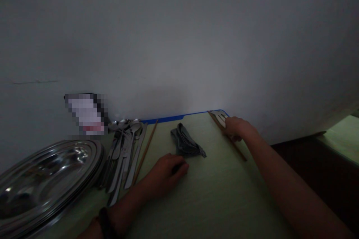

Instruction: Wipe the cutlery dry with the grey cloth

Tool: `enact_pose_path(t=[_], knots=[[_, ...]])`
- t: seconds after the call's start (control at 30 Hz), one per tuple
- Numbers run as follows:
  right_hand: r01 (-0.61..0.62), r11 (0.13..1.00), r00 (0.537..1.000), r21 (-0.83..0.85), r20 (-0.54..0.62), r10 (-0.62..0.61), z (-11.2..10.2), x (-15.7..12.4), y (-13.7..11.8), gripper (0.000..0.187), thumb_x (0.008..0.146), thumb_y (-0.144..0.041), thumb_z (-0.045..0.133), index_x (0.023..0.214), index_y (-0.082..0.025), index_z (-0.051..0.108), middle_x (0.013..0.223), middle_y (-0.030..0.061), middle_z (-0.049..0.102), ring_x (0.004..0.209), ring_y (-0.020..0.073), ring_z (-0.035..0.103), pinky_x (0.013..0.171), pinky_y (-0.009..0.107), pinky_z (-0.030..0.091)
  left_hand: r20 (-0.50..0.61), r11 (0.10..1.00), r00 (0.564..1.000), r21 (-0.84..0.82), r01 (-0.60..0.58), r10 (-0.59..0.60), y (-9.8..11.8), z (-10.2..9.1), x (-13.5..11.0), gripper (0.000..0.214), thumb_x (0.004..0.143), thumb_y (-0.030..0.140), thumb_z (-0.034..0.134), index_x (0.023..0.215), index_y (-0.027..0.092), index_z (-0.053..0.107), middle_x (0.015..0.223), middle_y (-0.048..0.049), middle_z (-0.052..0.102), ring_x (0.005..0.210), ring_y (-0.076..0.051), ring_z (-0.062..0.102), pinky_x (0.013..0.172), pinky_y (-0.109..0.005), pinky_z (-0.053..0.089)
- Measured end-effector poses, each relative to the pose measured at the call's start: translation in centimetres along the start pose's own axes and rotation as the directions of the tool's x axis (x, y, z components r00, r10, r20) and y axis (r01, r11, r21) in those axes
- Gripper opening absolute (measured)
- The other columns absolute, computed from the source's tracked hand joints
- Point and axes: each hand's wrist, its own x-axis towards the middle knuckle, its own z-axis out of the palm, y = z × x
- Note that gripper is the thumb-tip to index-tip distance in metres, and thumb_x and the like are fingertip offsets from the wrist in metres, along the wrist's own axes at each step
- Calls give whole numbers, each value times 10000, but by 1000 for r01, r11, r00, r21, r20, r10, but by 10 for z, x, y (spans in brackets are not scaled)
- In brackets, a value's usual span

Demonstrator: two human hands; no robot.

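My right hand is closed around a silvery metal utensil with a slotted or tined head, near the table's back right corner. Just beneath it a wooden chopstick lies slanting on the table. My left hand rests on the table with its fingers loosely bent and a gap by the thumb; nothing shows in it. Close behind that hand lies a crumpled dark grey cloth. To its left are several spoons, knives and other cutlery in a heap, with a second wooden chopstick alongside.
A stack of oval steel trays stands at the left front. Behind it a phone-like screen, pixelated, leans against the grey wall. Blue edging runs along the pale green table. Another pale surface appears at far right.
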Motion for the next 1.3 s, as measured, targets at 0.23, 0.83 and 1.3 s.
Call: enact_pose_path(t=[0.23,0.83,1.3], knots=[[205,953,978,-223,85,-190,-11,-24,-34,149,753,-247,527,710,-133,613,670,118,614,706,219,624,644,342,458,-15,1000,1000,18,-5,6,0,2,0,326,912,331,320,723,176,536,691,3,560,680,-140,514,642,-243,371],[582,813,792,16,-237,-563,82,-49,-99,525,754,-564,433,1108,-177,458,1051,105,563,943,229,542,803,342,388,-204,567,928,744,353,-311,6,-34,-13,272,836,215,390,901,87,621,913,-161,640,893,-306,562,808,-442,385],[610,747,784,266,-338,-520,86,-34,-93,322,734,-436,519,922,-175,497,909,74,564,825,177,508,750,306,386,-85,652,851,604,458,-519,26,-20,-12,255,841,128,342,976,74,552,845,-172,612,729,-283,633,600,-383,483]])
